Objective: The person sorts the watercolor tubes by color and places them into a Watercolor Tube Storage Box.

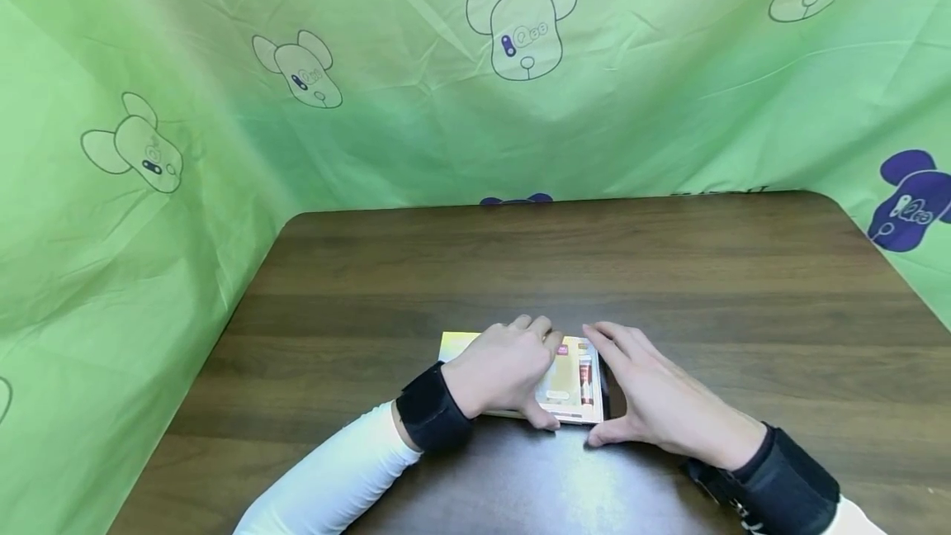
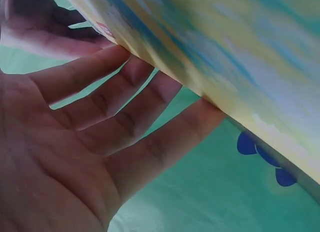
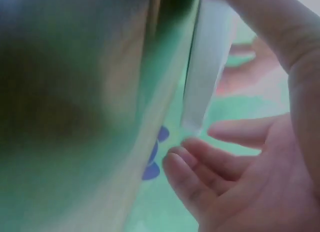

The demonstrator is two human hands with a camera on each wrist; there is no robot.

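Note:
A thin rectangular item with a printed cover [image 1: 562, 384], either a box or a book, lies flat on the table. Yellow, pale and blue streaks cover the face [image 2: 225, 51] in the left wrist view. My left hand [image 1: 505, 363] lies over its middle, fingertips at the far edge and thumb at the near edge. Most of the cover is hidden beneath that hand. At the right end, my right hand [image 1: 648, 390] stands with fingers and thumb spread about the corners. The right wrist view shows the item's pale side [image 3: 206, 66] apart from the lower fingertips.
The brown wooden table [image 1: 357, 271] extends behind and to both sides of the item. Green cloth [image 1: 409, 106] with printed bear heads hangs behind it and at its sides. Black bands [image 1: 434, 407] wrap both wrists.

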